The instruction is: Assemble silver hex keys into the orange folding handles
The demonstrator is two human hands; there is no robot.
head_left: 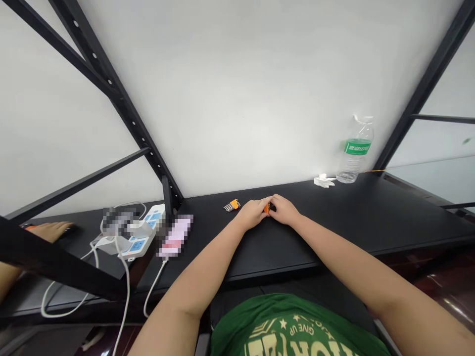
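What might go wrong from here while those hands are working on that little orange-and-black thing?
The orange-and-black piece is small and mostly covered by the fingers of the left hand and right hand, so it could slip. The hex key set lies near the left hand and might get nudged. The phone's white cable droops over the tabletop's front edge beside the left arm; a snag could pull the phone.

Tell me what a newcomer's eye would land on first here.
The left hand and right hand would probably draw the eye first, meeting mid-picture around a small orange-and-black item. Next might come the green shirt at the bottom and the clear bottle by the wall, toward the right.
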